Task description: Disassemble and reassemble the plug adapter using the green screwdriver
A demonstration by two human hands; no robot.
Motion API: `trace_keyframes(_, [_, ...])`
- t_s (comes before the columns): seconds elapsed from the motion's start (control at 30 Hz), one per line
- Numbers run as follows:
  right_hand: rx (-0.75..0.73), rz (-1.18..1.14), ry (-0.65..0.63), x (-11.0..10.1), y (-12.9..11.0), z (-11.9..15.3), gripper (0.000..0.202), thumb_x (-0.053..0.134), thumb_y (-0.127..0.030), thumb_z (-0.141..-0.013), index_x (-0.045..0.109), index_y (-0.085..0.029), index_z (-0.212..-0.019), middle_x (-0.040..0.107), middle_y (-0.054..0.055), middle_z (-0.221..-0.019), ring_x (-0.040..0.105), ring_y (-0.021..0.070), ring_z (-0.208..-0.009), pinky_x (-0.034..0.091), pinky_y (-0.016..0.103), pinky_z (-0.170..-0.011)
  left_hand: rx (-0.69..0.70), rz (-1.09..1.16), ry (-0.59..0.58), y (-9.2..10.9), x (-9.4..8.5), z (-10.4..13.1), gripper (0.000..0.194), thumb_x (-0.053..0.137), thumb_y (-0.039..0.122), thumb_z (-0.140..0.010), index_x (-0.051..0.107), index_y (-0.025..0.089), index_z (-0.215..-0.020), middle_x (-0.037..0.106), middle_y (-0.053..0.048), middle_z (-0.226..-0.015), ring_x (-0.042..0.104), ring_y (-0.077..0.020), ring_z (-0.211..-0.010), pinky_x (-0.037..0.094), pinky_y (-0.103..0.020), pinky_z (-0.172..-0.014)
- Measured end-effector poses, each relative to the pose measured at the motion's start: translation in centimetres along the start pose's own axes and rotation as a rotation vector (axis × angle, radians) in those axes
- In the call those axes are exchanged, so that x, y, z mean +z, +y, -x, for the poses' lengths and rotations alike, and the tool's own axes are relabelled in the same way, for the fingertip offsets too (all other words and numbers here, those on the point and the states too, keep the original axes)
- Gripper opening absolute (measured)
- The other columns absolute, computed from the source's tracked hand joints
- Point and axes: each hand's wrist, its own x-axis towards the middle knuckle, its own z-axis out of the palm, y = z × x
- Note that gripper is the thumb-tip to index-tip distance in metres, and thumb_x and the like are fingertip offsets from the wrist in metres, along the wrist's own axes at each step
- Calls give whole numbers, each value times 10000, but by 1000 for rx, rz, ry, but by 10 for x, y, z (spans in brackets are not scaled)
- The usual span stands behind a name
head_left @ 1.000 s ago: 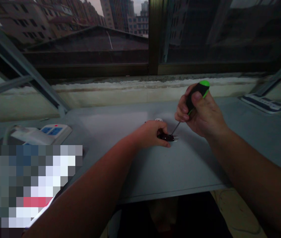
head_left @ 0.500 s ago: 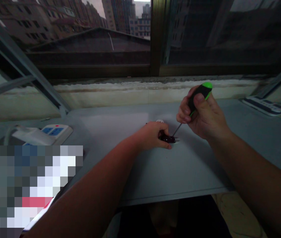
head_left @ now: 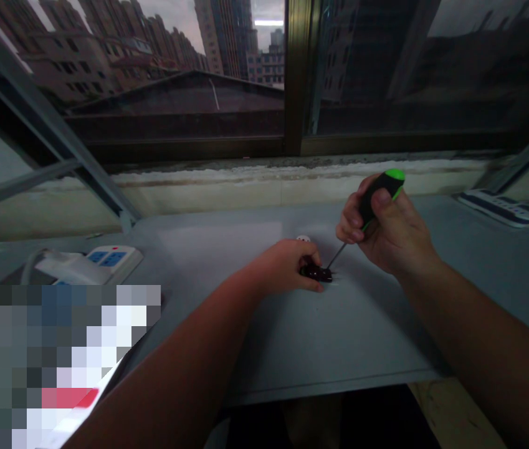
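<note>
My left hand [head_left: 295, 265] is closed around a small black plug [head_left: 319, 273], pinning it against the table between thumb and fingers. Thin metal prongs stick out of its right end, a little blurred. Wrapped around a black and green screwdriver [head_left: 379, 196], my right hand [head_left: 386, 227] is raised to the right of the plug. The screwdriver slants down to the left, and its tip meets the plug's upper side; the exact contact point is too small to see. Just behind my left hand lies a small white round piece [head_left: 303, 239] with dark spots, partly covered.
A white power strip [head_left: 119, 259] with a white adapter and cable stands at the left, beside a pixelated bright area [head_left: 105, 349]. Another power strip [head_left: 502, 207] lies at the far right. Metal frame legs rise at both sides of the grey table [head_left: 362, 349], before a window.
The whole view has shifted slightly, so everything sits a little lower in the picture. Both hands keep their hold, with the screwdriver tip still at the plug.
</note>
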Motion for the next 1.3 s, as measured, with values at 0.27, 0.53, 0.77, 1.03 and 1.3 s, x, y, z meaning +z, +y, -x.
trace_keyframes(0.27, [-23,-39,-8,-3,1,-1,266,682,-501,-942,522,-291,-974,505,-47,-683,430,128,-519,383,322,-547,39,-89,-22,14,-8,8,235,779,230,-754,739,163,-976,697,-23,-850,617,-145,-751,447,-265,-696])
trace_keyframes(0.53, [-31,-6,-8,-4,1,-1,272,681,-515,-940,513,-304,-966,487,-48,-681,414,128,-520,388,328,-546,32,-96,-42,12,-7,6,249,852,260,-750,741,166,-952,699,-30,-888,641,-160,-797,460,-272,-720])
trace_keyframes(0.77, [-26,38,-31,-4,1,0,290,673,-540,-943,504,-306,-973,491,-50,-683,422,132,-518,402,332,-548,-7,-75,-43,11,-6,4,250,871,257,-724,738,168,-917,692,-22,-868,631,-158,-779,455,-279,-717])
trace_keyframes(1.03, [-16,-18,-29,-3,3,0,259,692,-492,-942,524,-297,-969,501,-46,-689,434,128,-528,403,326,-553,-101,-1,-30,8,-2,3,273,903,265,-689,762,165,-900,711,-16,-839,641,-167,-783,457,-289,-720])
trace_keyframes(1.3, [2,15,8,-4,5,0,280,683,-524,-939,514,-302,-967,484,-41,-686,439,147,-540,411,337,-548,-152,76,-7,6,0,4,315,918,296,-665,763,157,-901,724,-30,-839,665,-187,-787,485,-313,-730])
